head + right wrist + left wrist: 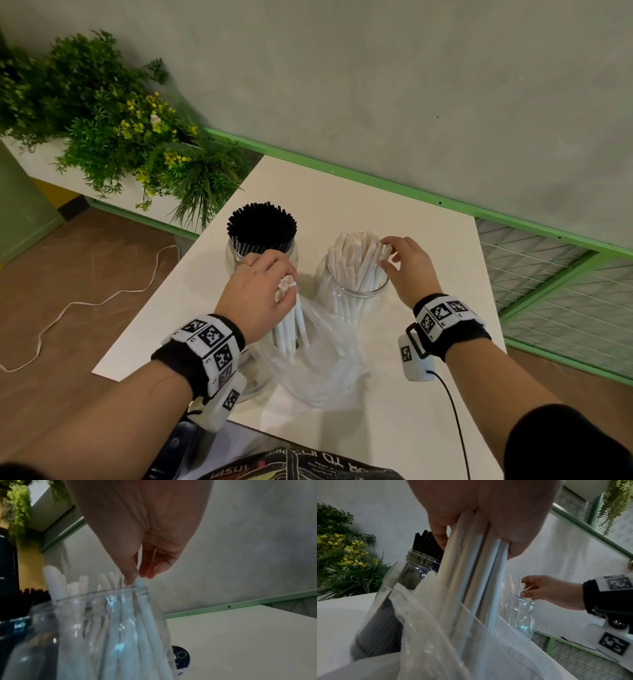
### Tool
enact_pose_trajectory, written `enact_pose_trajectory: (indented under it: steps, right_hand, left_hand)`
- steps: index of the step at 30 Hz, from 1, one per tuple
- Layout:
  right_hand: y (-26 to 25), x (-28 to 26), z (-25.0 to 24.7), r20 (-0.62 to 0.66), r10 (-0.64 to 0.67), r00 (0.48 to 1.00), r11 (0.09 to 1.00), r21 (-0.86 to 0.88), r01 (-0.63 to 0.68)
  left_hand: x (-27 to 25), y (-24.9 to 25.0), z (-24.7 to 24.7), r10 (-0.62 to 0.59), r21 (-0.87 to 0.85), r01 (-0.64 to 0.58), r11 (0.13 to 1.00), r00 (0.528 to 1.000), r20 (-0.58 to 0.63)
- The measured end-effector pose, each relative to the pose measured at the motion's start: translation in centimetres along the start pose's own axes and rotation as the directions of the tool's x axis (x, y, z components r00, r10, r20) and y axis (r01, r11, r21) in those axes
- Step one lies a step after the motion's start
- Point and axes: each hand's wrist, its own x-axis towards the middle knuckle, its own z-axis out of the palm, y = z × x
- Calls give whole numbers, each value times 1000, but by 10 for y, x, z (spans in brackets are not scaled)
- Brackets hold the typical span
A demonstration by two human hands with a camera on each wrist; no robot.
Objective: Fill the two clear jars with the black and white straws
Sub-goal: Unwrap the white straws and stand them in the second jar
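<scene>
**Inspector:** White paper, in a bundle, is gripped by the left hand (260,294): the fingers are curled round the upper ends of the white straws (289,329), whose lower ends are sunk in a clear plastic bag (318,370). How is the right hand (409,270) disposed?

**Assistant:** Its thumb and fingertips are brought together at the tips of the straws already standing in the right jar (356,291); in the right wrist view one straw tip appears lightly pinched at the rim.

**Inspector:** And the governing relation?

**Assistant:** The held bundle is kept nearly upright, its long axis near vertical, just beside the open mouth of the right jar, which lies to the right and slightly beyond the left hand. The right hand is the nearer to that mouth. The bundle, it is judged, must be lifted clear of the bag and carried rightward over the rim.

**Inspector:** The other jar?

**Assistant:** The left jar (262,253), behind the left hand, is packed with black straws (262,226).

**Inspector:** Any writing?

**Assistant:** Square coded markers are noted on both wristbands (209,346). Inverted lettering is seen on a printed item (301,462) at the near table (428,240) edge; only "INSPI" is made out with confidence.
</scene>
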Motion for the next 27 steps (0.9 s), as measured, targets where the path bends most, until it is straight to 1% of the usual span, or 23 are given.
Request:
enact_pose_trajectory:
  steps: [4,6,7,9,11,12,14,17,19,21,23,25,26,27]
  right_hand:
    - [-3,-1,5,-118,-25,993,1000,-10,24]
    - [-7,0,6,-149,-82,985,993,-95,68]
    - [-10,1,7,-136,-145,980,978,-172,120]
    - [-17,4,7,-32,-259,965,924,-299,238]
    - [-19,8,9,81,-282,956,899,-324,293]
    - [-20,11,11,104,-277,955,903,-312,296]
    - [-20,17,15,91,-260,961,923,-269,275]
    - [-18,22,23,30,-169,985,963,-207,172]
    - [-15,25,27,1,-86,996,989,-122,86]
    - [-15,28,29,-26,-73,997,997,-2,73]
    - [-16,30,27,-119,-70,990,992,94,82]
    - [-16,32,24,-236,-15,972,987,153,53]
    - [-15,34,22,-262,10,965,985,167,35]
    - [-14,36,22,-253,24,967,985,171,21]
  left_hand:
    - [0,1,0,-1,-9,1,1000,1000,-6]
    - [0,1,0,2,-11,-2,1000,1000,-8]
    - [0,1,0,1,-12,-1,1000,1000,-6]
    - [0,-1,1,0,-12,0,1000,1000,0]
    - [1,-1,1,0,-8,0,1000,1000,2]
    - [1,-1,1,2,-5,-2,1000,1000,1]
    - [1,0,1,8,-3,-8,1000,1000,-6]
    - [1,0,2,11,-7,-11,1000,1000,-17]
    - [1,0,2,7,-13,-7,1000,1000,-12]
    - [1,0,3,-1,-12,1,1000,1000,-5]
    - [1,-1,3,-4,-12,5,1000,1000,7]
    - [2,-1,4,2,-9,-2,1000,1000,7]
    - [2,-1,4,6,-6,-6,1000,1000,6]
    - [2,-1,3,7,-5,-7,1000,1000,8]
